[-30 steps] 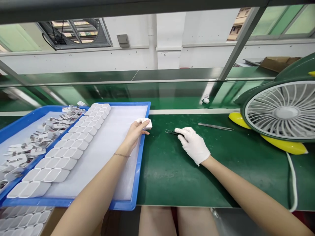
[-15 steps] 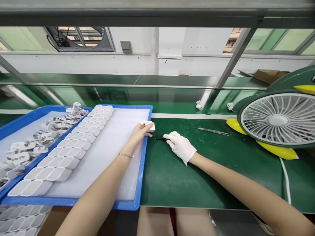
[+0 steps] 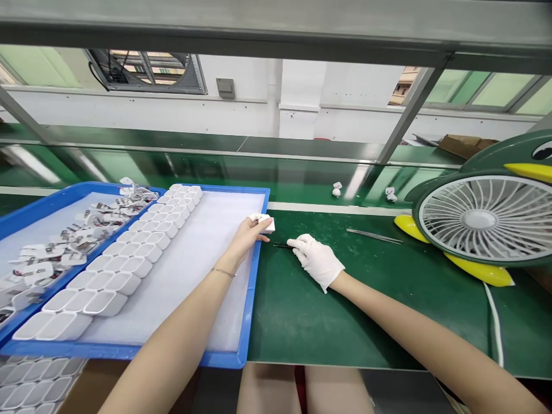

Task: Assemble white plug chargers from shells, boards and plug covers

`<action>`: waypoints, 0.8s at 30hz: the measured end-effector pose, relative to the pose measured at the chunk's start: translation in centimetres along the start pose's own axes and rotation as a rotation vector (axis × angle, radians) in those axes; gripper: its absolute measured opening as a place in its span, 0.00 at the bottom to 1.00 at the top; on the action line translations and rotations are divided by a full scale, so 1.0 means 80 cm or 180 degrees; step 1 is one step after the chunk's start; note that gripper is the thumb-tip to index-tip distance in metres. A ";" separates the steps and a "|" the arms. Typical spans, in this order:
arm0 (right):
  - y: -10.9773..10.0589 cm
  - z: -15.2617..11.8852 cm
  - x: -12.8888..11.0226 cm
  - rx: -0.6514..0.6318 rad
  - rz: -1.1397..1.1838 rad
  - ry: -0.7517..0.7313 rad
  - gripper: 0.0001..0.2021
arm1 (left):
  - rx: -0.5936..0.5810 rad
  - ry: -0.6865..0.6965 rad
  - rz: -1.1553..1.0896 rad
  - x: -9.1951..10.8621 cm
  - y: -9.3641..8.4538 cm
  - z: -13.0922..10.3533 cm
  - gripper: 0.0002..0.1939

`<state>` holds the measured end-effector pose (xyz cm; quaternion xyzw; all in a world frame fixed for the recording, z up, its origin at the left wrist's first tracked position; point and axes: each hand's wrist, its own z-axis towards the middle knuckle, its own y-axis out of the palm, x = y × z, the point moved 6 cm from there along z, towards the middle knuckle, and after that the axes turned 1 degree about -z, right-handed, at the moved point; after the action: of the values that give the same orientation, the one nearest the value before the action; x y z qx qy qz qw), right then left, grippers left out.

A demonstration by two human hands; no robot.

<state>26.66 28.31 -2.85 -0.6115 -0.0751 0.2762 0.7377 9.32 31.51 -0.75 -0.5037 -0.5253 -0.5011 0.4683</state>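
Above the right rim of the blue tray (image 3: 254, 276), my left hand (image 3: 246, 237) grips a small white plastic housing (image 3: 268, 224) between thumb and fingers. My right hand (image 3: 318, 260), in a white glove, pinches a pair of dark tweezers (image 3: 281, 245) whose tips point left, just below the housing and apart from it. Rows of white housings (image 3: 125, 264) stand along the tray's left side. A second blue tray (image 3: 64, 198) at the left holds a pile of white parts with metal pieces (image 3: 86, 230).
Silver tweezers (image 3: 373, 236) lie on the green table (image 3: 345, 333) right of the glove. A green and yellow fan (image 3: 478, 218) stands at the right, its cable (image 3: 494, 322) running down the table. Two small white pieces (image 3: 337, 190) sit by the back ledge. More housings (image 3: 34, 385) lie below left.
The camera view has tilted slightly. Both hands keep nearly the same place, the left still on the housing and the right still on the dark tweezers.
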 end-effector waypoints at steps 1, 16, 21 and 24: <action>0.000 0.000 -0.001 0.0022 0.0021 -0.0009 0.16 | -0.0002 0.0004 0.0007 0.000 0.000 0.000 0.19; -0.086 -0.099 0.227 0.0599 -0.0544 0.1219 0.15 | -0.0044 0.0044 0.0054 0.004 -0.001 0.003 0.20; -0.112 -0.092 0.230 0.0277 -0.1064 0.1050 0.15 | 0.0009 0.0119 0.0123 0.005 -0.001 0.005 0.21; -0.106 -0.032 0.197 0.0257 -0.1172 0.0814 0.18 | 0.0031 0.0326 0.0313 0.004 0.001 0.003 0.24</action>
<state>43.70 33.13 0.97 -0.5875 -0.0803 0.0599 0.8030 9.39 31.76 -0.43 -0.5003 -0.4777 -0.5001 0.5210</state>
